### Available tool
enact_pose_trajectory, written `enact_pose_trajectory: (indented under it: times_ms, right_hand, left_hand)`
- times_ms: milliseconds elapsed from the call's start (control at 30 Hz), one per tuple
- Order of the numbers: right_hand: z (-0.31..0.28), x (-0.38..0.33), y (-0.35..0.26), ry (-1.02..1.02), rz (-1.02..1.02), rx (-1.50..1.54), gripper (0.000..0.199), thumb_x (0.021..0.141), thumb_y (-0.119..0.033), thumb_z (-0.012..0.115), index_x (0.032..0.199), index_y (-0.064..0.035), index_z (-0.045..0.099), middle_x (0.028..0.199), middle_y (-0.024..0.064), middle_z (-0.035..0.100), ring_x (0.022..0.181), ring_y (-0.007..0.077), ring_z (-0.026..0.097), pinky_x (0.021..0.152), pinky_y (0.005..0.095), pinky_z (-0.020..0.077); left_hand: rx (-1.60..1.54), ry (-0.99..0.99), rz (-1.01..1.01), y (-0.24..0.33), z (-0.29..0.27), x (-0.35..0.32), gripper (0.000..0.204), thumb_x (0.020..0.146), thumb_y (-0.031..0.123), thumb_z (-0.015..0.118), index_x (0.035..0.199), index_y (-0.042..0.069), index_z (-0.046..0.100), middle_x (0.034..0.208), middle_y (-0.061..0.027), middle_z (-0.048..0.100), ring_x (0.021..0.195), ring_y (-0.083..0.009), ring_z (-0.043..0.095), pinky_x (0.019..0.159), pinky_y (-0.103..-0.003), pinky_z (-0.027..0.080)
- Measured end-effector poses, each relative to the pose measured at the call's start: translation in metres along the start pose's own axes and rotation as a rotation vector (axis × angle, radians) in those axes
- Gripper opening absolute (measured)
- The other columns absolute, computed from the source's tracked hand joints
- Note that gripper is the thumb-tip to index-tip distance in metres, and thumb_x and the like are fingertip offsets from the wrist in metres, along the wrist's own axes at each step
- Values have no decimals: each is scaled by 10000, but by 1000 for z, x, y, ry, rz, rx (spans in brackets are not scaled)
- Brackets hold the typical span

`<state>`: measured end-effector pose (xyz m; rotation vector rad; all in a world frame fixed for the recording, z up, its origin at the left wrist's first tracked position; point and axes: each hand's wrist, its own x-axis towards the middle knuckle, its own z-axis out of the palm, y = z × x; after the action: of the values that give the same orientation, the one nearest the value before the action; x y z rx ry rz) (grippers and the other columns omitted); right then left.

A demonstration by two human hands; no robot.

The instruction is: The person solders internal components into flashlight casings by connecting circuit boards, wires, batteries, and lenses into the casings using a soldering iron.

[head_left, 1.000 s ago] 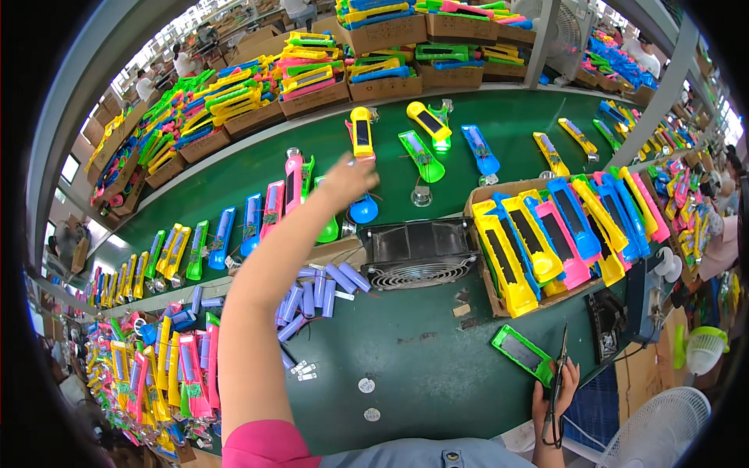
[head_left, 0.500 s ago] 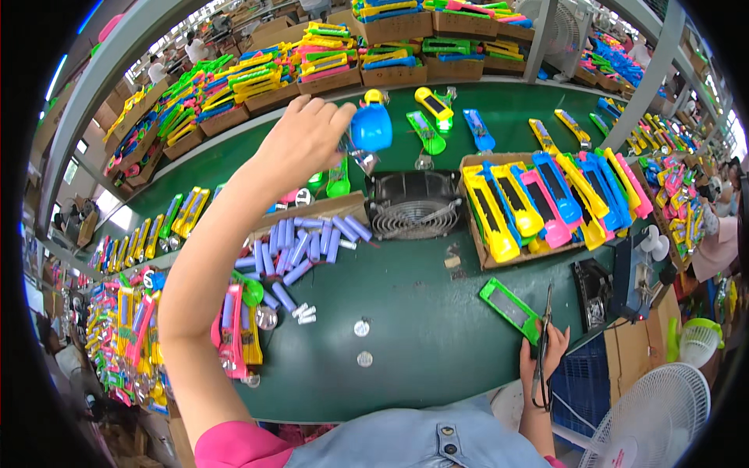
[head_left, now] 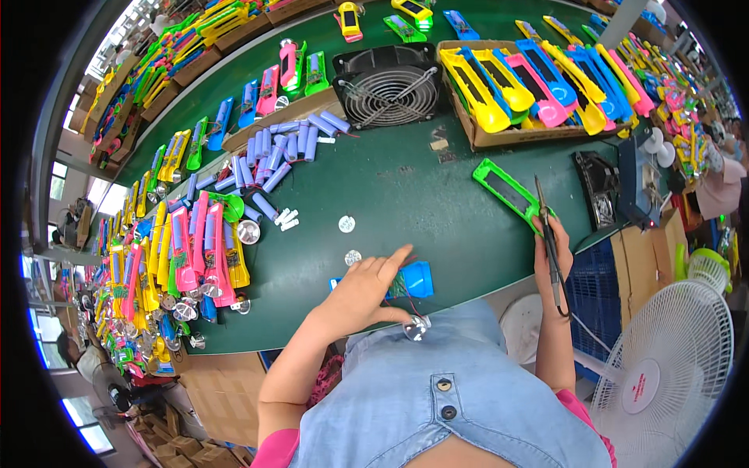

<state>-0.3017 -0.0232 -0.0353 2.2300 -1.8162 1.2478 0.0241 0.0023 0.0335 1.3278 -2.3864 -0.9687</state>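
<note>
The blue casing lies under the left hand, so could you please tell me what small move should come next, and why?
Probably the left hand should ease the blue casing farther in on the green table: the shiny round piece beside it sits right at the near edge, while the right hand is occupied with the green casing and soldering iron.

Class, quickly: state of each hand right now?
Left hand: open, spread over a blue flashlight casing.
Right hand: closed, holding a soldering iron and green casing.
</note>
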Motion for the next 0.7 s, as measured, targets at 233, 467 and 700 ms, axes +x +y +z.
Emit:
enact_pose_trajectory:
  times_ms: [233, 467, 700]
  right_hand:
    - [19, -12, -30, -42, 30, 417, 376, 768, 97, 573, 1115, -36, 510, 1028, 150, 616, 924, 243, 629, 790, 283, 485]
    - [43, -17, -47, -302, -198, 475, 445, 726, 1, 591, 1157, -70, 506, 1086, 101, 604, 1005, 319, 574, 930, 388, 419]
    - [46, -13, -63, -242, -249, 500, 456, 681, 47, 670, 1096, -61, 514, 1005, 118, 626, 909, 313, 623, 795, 356, 504]
  left_hand:
    - [-3, 10, 58, 4, 18, 2, 159, 736, 100, 645, 873, 33, 600, 1225, -158, 481, 1036, -333, 521, 851, -386, 441]
    - [282, 175, 290, 11, 31, 1, 142, 676, 97, 673, 783, 44, 596, 1229, -142, 487, 1122, -320, 471, 932, -427, 386]
    - [-76, 428, 188, 1, 64, -14, 107, 731, -13, 614, 796, 3, 531, 1230, -180, 472, 1090, -319, 498, 901, -422, 417]
